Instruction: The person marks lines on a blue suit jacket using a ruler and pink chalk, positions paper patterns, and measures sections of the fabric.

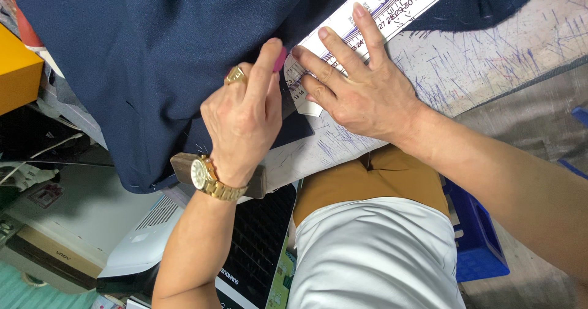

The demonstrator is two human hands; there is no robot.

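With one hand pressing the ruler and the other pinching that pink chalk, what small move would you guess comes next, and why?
Probably a short stroke: the left hand pinches a flat pink piece of chalk right at the edge of the white printed ruler, which the right hand presses flat with spread fingers over the navy blue woven fabric. Drawing the chalk along that edge looks likeliest.

Navy fabric (141,58): matt woven cloth. Ruler (392,3): smooth white plastic. Wristwatch (205,177): glossy gold-coloured metal. Table surface (490,64): matt, ink-scored.
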